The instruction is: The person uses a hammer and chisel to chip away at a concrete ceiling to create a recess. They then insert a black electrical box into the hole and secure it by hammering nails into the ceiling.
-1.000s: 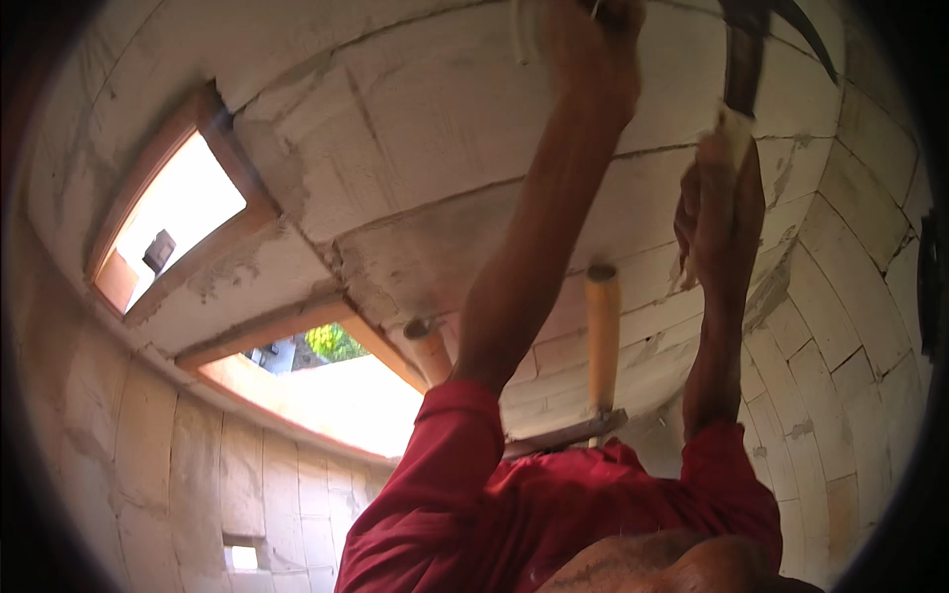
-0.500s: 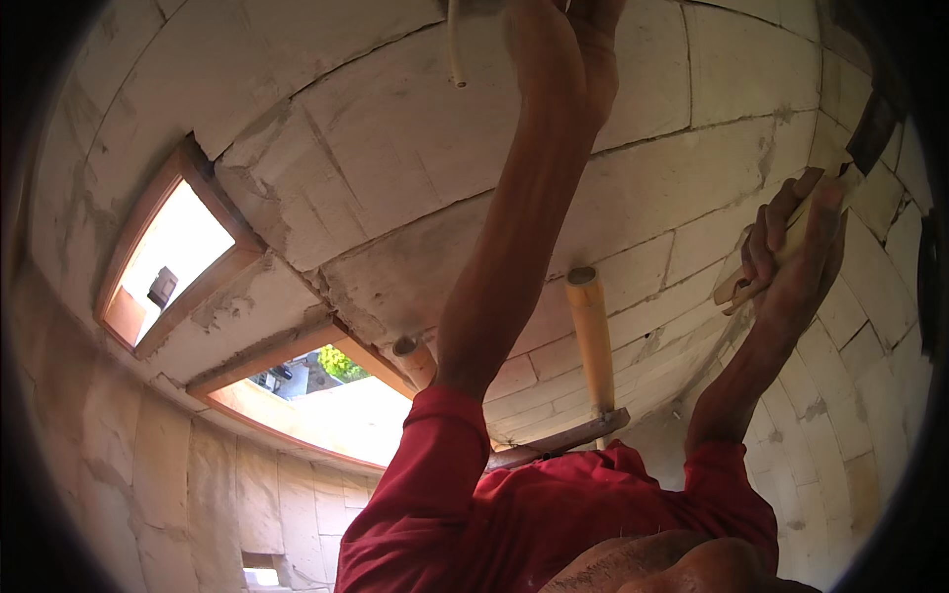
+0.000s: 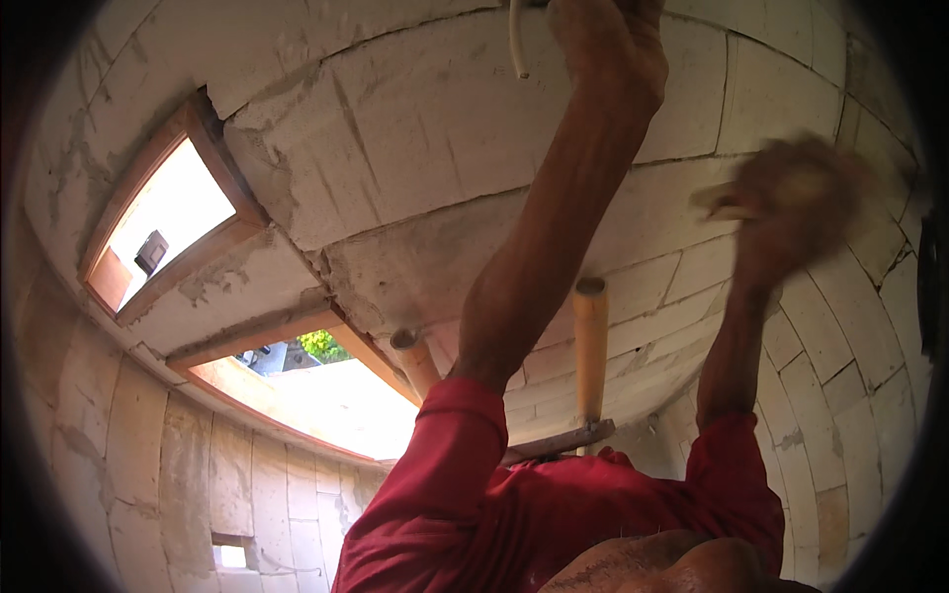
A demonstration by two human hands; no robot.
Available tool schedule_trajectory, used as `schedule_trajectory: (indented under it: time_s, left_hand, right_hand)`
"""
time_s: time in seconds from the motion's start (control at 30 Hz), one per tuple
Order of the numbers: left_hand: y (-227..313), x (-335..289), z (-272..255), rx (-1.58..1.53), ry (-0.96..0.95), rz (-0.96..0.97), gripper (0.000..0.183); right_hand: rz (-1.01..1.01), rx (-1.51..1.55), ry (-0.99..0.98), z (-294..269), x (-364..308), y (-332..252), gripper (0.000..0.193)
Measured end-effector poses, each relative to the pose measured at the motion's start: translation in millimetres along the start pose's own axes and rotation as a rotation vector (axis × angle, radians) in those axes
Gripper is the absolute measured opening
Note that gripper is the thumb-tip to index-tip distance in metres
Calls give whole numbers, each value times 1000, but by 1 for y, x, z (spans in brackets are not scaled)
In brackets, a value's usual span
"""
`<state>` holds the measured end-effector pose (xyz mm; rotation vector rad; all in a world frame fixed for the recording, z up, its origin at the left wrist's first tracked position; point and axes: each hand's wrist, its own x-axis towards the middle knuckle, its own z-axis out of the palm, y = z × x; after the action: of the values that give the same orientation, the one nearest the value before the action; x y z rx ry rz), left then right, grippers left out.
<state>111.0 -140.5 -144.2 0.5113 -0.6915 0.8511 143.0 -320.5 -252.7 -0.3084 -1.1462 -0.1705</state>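
My left hand [image 3: 611, 47] is raised against the pale block wall at the top. Its fingers run past the upper edge of the picture, so what they touch or hold is hidden. Close beside it dangles a thin cream cable [image 3: 516, 42]. Up on the right, my right hand [image 3: 803, 212] is smeared by motion, closed around a pale flat wooden-looking piece [image 3: 730, 206] whose end pokes out toward the left. The exact kind of that piece cannot be made out.
Two wood-framed openings [image 3: 252, 229] let bright daylight in at the left. Below my arms, two bamboo poles [image 3: 590, 346] [image 3: 415, 361] stand near a wooden crosspiece [image 3: 563, 440]. Block walls [image 3: 781, 415] curve around both sides, and a dark object [image 3: 929, 287] sits at the far right.
My right hand has swung slightly upward with the pale piece and is now blurred. My left hand sits a little farther right and higher in the picture; the whole view has shifted slightly.
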Motion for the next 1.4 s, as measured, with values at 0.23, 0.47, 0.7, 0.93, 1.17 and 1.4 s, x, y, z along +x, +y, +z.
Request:
schedule_trajectory:
  time_s: [0.23, 0.47, 0.7, 0.93, 1.17, 1.4]
  left_hand:
    - [29, -11, -37, 161, -198, -93, 30]
    - [41, -51, -48, 632, -113, -99, 26]
    - [8, -24, -9, 187, 14, 62, 31]
    - [15, 0, 5, 72, -33, 98, 30]
    - [28, -10, 10, 126, -19, 112, 30]
    - [11, -12, 3, 68, -24, -13, 31]
  right_hand:
    - [142, -686, 128, -5, -13, 1, 39]
    - [41, -585, 187, 27, -16, -31, 43]
    - [65, -666, 159, 25, 0, -27, 46]
    - [-55, -509, 12, 6, 15, -36, 43]
    - [-90, -525, -98, 16, 5, 23, 37]
    - [140, 159, -540, -52, 27, 16, 44]
